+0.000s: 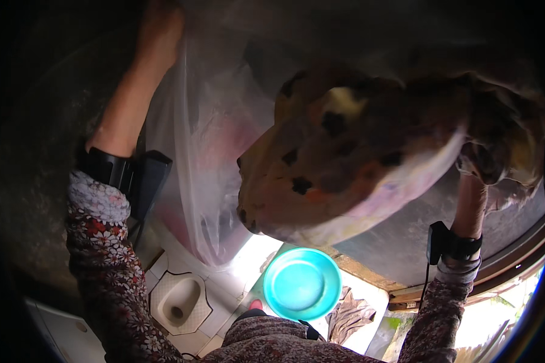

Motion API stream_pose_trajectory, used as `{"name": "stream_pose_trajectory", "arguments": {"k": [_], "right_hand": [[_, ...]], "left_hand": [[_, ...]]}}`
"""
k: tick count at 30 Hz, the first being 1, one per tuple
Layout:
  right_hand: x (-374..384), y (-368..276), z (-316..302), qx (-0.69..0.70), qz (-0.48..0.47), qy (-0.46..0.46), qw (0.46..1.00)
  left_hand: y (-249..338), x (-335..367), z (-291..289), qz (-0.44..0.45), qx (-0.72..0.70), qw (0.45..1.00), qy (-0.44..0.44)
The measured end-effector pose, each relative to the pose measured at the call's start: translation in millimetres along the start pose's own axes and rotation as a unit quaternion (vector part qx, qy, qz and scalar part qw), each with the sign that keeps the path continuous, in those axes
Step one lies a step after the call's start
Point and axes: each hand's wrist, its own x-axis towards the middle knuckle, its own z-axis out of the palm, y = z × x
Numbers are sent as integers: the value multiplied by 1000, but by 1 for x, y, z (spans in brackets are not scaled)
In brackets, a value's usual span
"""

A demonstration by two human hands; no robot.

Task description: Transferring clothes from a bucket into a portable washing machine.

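Spotted cloth [345, 175], cream, yellow and pinkish with dark blotches, fills the upper right half of the view, raised well above the floor, its wide part slanting down toward the middle and its bunched end at the far right. There the right hand [479, 166] is buried in the folds; the fingers are covered, so I cannot tell whether they are clamped on the fabric. Left of the cloth hangs a clear plastic sheet [194, 151], long and creased, with something pinkish showing through it. The left hand [165, 13] is raised at the top edge, near the upper part of the sheet, and is too dark and cut off to tell whether its fingers are apart or together. Flower-print covers both arms, the left sleeve [112, 260] and the right sleeve [439, 308]. Far below lies a pale tiled floor [223, 296]. A round turquoise basin [303, 284] stands low, beneath the cloth's lower edge in this view, and a squat toilet [180, 302] is set into the tiles to its left. Crumpled brown fabric [350, 317] lies just beside the basin on the right. Smallest are the black wrist straps, left strap [108, 167] and right strap [464, 246], each bearing a black device.
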Motion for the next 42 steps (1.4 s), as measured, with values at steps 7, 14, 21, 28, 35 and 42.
{"name": "stream_pose_trajectory", "arguments": {"k": [7, 14, 21, 28, 35, 42], "right_hand": [[-168, -40, -81, 44, 21, -8, 999], [-258, -55, 85, 42, 21, -6, 999], [-83, -87, 99, -106, 71, 54, 990], [-76, -110, 247, -394, 194, 236, 867], [-177, -84, 317, -527, 236, 355, 735], [-233, -113, 396, -625, 387, 420, 532]], "left_hand": [[-22, 34, 95, 13, 513, 825, 238], [-31, 42, 112, 260, 677, 684, -75], [-89, 61, 111, -4, 247, 968, 49], [-156, -44, 285, -19, -13, 991, -131], [-194, -134, 393, -154, 20, 958, -240], [-164, -200, 493, -233, -34, 835, -497]]}}
